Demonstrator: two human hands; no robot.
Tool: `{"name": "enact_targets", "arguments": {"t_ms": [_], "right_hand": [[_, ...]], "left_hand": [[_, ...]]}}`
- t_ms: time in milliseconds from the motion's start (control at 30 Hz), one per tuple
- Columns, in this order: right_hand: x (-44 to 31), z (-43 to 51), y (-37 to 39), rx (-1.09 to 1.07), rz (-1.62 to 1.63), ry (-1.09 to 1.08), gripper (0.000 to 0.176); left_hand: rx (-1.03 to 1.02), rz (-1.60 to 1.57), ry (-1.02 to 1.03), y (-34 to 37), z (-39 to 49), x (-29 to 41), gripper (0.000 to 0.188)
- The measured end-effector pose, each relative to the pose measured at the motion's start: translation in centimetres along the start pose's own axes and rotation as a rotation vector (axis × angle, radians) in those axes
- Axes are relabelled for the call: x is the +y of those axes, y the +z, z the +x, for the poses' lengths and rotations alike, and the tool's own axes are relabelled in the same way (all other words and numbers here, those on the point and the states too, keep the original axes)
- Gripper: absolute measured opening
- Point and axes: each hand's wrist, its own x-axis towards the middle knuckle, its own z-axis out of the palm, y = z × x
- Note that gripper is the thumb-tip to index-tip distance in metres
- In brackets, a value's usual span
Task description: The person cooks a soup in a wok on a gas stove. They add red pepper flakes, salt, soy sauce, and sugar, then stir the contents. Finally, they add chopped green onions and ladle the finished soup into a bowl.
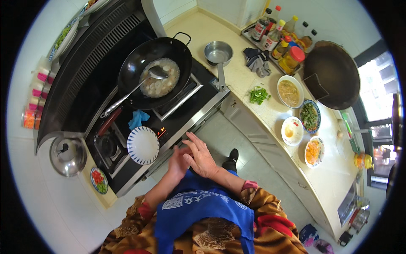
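Observation:
My left hand and my right hand are close together in front of the blue apron, at the stove's front edge, the right partly overlapping the left. Neither holds a thing; the left is a little blurred. Nearest to them, a white plate with blue rim marks lies on the black gas stove. Beyond it stands a black wok with bubbling broth and pale pieces. A metal ladle rests in the wok, its bowl in the broth. A blue cloth lies between wok and plate.
A steel saucepan, chopped greens, several filled bowls, sauce bottles and a large dark wok stand along the right counter. At the left are a metal lid and a plate of chopped red and green vegetables. The range hood overhangs the stove.

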Motion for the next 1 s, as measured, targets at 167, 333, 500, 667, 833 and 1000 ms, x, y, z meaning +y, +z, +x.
{"name": "enact_targets", "arguments": {"t_ms": [167, 333, 500, 667, 833, 1000], "right_hand": [[4.2, -1.9, -3.1, -0.179, 0.122, -0.053, 0.050], [10.8, -5.4, -7.0, -0.098, 0.216, 0.017, 0.045], [16.8, -8.2, -7.9, -0.010, 0.114, 0.106, 0.039], [22.5, -10.0, -6.2, -0.058, 0.012, 0.327, 0.039], [24.3, -8.2, -2.0, 0.069, 0.323, 0.635, 0.038], [24.6, -2.7, 4.3, 0.318, 0.560, 0.788, 0.040]], "left_hand": [[-0.789, -0.052, -0.042, 4.4, 5.8, -9.1, 0.068], [-0.296, -0.116, -0.260, 10.2, 5.9, -12.8, 0.065], [0.045, -0.037, -0.403, 15.1, 7.1, -15.1, 0.058], [0.289, 0.157, -0.554, 15.0, 8.3, -16.2, 0.056], [0.461, 0.170, -0.446, 10.5, 10.7, -14.7, 0.058], [0.930, 0.138, -0.091, 6.7, 15.2, -11.3, 0.054]]}}
